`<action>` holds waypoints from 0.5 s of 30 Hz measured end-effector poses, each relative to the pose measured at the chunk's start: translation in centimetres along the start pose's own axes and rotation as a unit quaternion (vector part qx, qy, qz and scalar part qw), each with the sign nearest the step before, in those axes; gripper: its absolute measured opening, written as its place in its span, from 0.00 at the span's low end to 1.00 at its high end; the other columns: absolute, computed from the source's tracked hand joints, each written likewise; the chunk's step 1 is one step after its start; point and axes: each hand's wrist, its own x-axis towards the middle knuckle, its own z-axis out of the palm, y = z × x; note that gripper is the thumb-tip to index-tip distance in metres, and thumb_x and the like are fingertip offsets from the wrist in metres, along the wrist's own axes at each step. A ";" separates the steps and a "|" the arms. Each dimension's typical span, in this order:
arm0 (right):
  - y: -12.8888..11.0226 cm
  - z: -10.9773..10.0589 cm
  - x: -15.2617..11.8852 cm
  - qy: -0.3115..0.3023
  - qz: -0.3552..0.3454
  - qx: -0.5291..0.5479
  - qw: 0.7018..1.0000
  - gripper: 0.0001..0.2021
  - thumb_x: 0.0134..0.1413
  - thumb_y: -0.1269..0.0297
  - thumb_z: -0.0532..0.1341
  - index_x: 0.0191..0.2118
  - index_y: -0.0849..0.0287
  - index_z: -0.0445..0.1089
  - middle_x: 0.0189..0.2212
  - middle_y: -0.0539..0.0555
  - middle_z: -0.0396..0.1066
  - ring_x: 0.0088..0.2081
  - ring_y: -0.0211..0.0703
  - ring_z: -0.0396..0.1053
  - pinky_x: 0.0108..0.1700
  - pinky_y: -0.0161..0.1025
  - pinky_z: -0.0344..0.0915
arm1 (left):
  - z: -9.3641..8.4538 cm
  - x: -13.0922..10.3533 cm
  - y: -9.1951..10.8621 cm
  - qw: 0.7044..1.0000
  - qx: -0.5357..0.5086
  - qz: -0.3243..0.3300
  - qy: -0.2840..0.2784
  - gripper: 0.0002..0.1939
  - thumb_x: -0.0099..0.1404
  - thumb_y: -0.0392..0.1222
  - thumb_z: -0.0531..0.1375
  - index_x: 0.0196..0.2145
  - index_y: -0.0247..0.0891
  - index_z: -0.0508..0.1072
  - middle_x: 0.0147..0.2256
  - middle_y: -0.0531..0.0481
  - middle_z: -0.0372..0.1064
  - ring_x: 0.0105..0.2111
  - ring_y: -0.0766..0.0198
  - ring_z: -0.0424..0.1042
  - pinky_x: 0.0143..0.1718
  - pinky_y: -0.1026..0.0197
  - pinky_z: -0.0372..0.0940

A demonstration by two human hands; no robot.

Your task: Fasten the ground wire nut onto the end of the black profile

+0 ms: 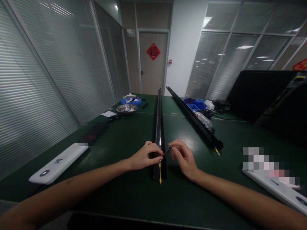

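A long black metal rail lies lengthwise on the green table in front of me. Near its close end a short yellow wire with metal lugs is attached and hangs toward me. My left hand rests over the rail, thumb and fingers closed together just above the wire's upper lug; what they pinch is hidden. On the rail's right side my right hand grips a small, slim metal wrench between thumb and fingers. The wrench slants down to the left, its lower end at my left fingertips.
A second black rail with a yellow wire lies to the right. Blue trays and a plastic bottle are beside it. Back left are a metal bowl and a blue basket. White devices lie at both sides.
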 end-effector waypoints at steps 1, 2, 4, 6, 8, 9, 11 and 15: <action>0.0 0.0 0.0 0.001 -0.003 -0.002 1.000 0.08 0.72 0.61 0.56 0.48 0.55 0.71 0.37 0.51 0.64 0.27 0.35 0.67 0.30 0.37 0.66 | 0.0 0.0 0.0 1.000 0.000 -0.001 -0.001 0.08 0.73 0.45 0.61 0.44 0.41 0.76 0.43 0.51 0.76 0.46 0.59 0.71 0.55 0.55 0.51; 0.1 0.0 0.0 0.002 -0.007 -0.005 1.000 0.08 0.72 0.61 0.56 0.48 0.55 0.71 0.37 0.51 0.64 0.27 0.35 0.67 0.29 0.37 0.66 | 0.0 0.0 0.0 1.000 0.001 -0.002 -0.002 0.08 0.73 0.46 0.61 0.44 0.41 0.76 0.43 0.50 0.76 0.46 0.59 0.71 0.56 0.55 0.51; 0.1 0.0 -0.1 0.004 -0.010 -0.008 1.000 0.08 0.72 0.62 0.56 0.48 0.55 0.72 0.38 0.51 0.64 0.27 0.35 0.67 0.29 0.37 0.65 | 0.1 0.0 -0.1 1.000 0.005 -0.002 -0.001 0.09 0.73 0.47 0.61 0.44 0.40 0.76 0.42 0.50 0.76 0.45 0.59 0.71 0.56 0.55 0.51; 0.1 0.0 -0.1 0.004 -0.008 -0.008 1.000 0.08 0.72 0.63 0.56 0.49 0.55 0.71 0.38 0.51 0.64 0.27 0.35 0.67 0.29 0.36 0.65 | 0.1 0.0 -0.1 1.000 0.010 0.000 0.003 0.09 0.73 0.47 0.60 0.43 0.40 0.76 0.40 0.50 0.76 0.45 0.59 0.71 0.56 0.55 0.51; 0.0 0.0 -0.1 0.000 -0.003 -0.005 1.000 0.07 0.72 0.63 0.57 0.49 0.54 0.71 0.38 0.51 0.64 0.27 0.35 0.67 0.29 0.36 0.66 | 0.2 0.0 -0.2 1.000 0.012 0.002 0.006 0.09 0.73 0.46 0.60 0.43 0.40 0.76 0.40 0.50 0.76 0.44 0.59 0.71 0.55 0.55 0.51; 0.0 0.0 -0.1 -0.002 -0.001 -0.003 1.000 0.07 0.72 0.63 0.57 0.50 0.54 0.70 0.39 0.51 0.64 0.27 0.35 0.67 0.29 0.36 0.66 | 0.2 0.0 -0.2 1.000 0.011 0.002 0.006 0.08 0.73 0.46 0.60 0.43 0.40 0.76 0.40 0.50 0.75 0.45 0.60 0.71 0.55 0.55 0.51; -0.1 0.0 -0.1 -0.003 0.000 -0.003 1.000 0.07 0.72 0.62 0.57 0.50 0.54 0.70 0.39 0.51 0.64 0.28 0.35 0.67 0.29 0.36 0.66 | 0.2 0.0 -0.1 1.000 0.009 0.000 0.005 0.07 0.73 0.45 0.60 0.43 0.41 0.76 0.41 0.51 0.75 0.45 0.60 0.71 0.55 0.55 0.51; 0.0 0.0 -0.1 0.001 0.002 -0.012 1.000 0.07 0.72 0.62 0.57 0.48 0.55 0.71 0.39 0.52 0.65 0.27 0.35 0.67 0.29 0.36 0.66 | 0.1 0.1 0.1 1.000 0.007 -0.005 0.001 0.08 0.72 0.46 0.61 0.42 0.40 0.76 0.42 0.51 0.76 0.45 0.59 0.72 0.55 0.55 0.51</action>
